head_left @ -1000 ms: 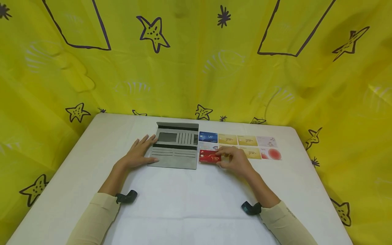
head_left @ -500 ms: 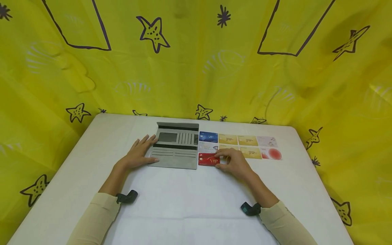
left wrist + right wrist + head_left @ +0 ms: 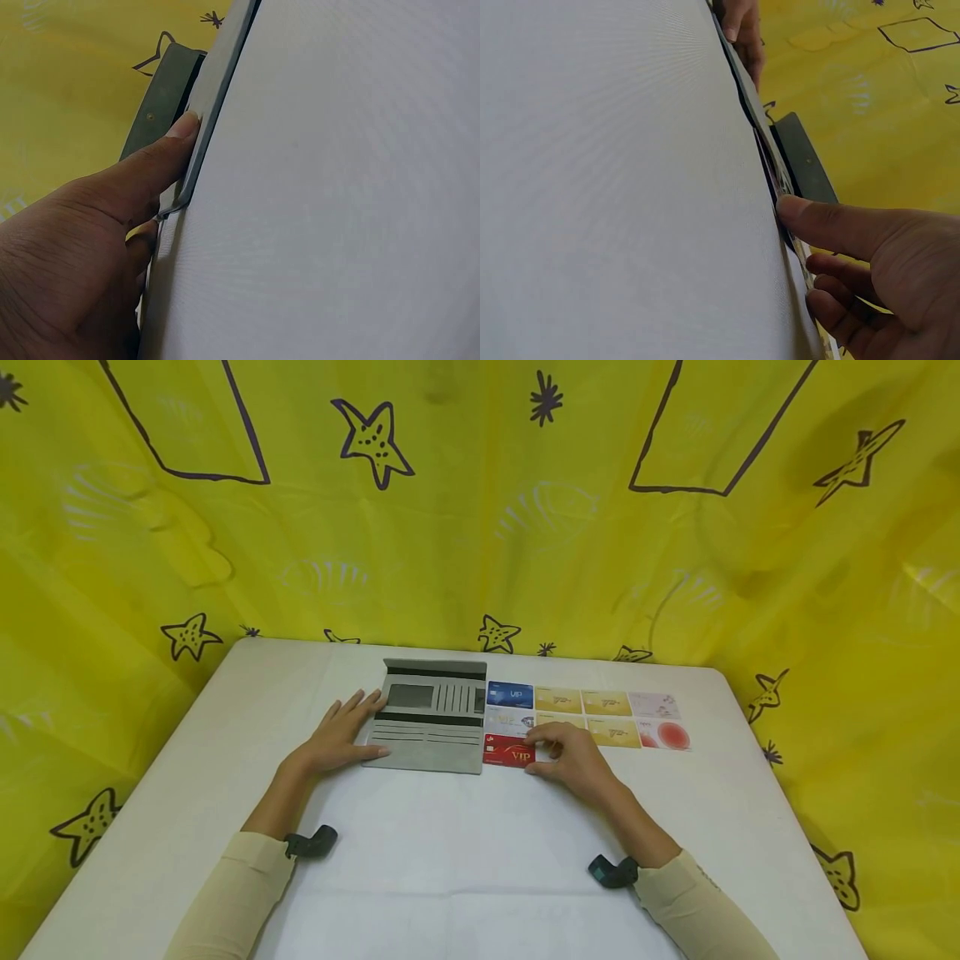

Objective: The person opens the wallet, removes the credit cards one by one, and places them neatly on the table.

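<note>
A grey wallet (image 3: 427, 759) lies unfolded on the white table, its card slots facing up and its top flap (image 3: 159, 105) standing raised. My left hand (image 3: 337, 739) rests on the wallet's left edge, fingers spread and thumb on the lower left corner. Just right of the wallet is a red VIP card (image 3: 504, 750), lying along its lower right edge. My right hand (image 3: 577, 760) pinches that card at its right end, between thumb and fingers. From the right wrist view the card is seen nearly edge-on, with the right thumb (image 3: 799, 210) at its near edge.
Beyond the red card lie two rows of cards: a blue VIP card (image 3: 510, 695), a silver card (image 3: 508, 721), several gold cards (image 3: 606, 703), a pale floral card (image 3: 654, 706) and one with a red circle (image 3: 666, 736). A yellow patterned curtain (image 3: 450, 543) hangs behind the table.
The red card has slid toward me and slightly left with my right hand, uncovering the silver card behind it. My left hand and the wallet have stayed in place.
</note>
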`<state>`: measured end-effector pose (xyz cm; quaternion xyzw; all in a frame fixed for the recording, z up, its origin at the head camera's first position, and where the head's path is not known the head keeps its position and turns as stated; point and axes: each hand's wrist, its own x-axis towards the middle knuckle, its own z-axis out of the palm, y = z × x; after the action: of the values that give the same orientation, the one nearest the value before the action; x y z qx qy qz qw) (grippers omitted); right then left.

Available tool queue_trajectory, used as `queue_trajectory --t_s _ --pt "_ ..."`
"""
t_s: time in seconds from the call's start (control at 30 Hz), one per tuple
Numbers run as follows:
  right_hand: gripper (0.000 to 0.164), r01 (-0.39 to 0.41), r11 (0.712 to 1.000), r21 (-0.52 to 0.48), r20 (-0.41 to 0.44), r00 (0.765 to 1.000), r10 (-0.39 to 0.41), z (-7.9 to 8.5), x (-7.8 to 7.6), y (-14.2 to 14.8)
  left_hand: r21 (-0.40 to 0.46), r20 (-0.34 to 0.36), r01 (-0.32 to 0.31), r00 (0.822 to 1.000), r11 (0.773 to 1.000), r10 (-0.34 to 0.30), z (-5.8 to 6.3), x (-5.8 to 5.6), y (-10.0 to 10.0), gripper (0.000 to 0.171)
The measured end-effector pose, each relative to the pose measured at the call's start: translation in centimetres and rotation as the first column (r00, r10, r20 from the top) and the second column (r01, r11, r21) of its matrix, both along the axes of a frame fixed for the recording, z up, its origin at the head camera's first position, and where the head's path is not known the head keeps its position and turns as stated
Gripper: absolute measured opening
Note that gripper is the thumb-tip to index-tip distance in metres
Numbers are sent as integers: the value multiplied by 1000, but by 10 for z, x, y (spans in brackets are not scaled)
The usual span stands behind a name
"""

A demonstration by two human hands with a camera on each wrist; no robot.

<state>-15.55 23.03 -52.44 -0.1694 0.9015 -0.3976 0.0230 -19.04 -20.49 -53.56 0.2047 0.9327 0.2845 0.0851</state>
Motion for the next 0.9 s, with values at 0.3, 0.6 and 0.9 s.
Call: queue_trajectory --t_s 0.3,0.6,0.9 --pt "35 -1 1000 -9 -8 1000 1 -1 1 0 -5 3 -1 1000 1000 1 -1 0 -1 94" --pt "35 -3 1000 -13 2 1000 3 -2 -1 1 -4 -1 -2 1000 1000 2 -1 0 0 94" --pt "42 18 999 -45 -41 999 -19 8 -2 -5 -4 -7 6 1000 1000 -6 -1 -1 0 93"
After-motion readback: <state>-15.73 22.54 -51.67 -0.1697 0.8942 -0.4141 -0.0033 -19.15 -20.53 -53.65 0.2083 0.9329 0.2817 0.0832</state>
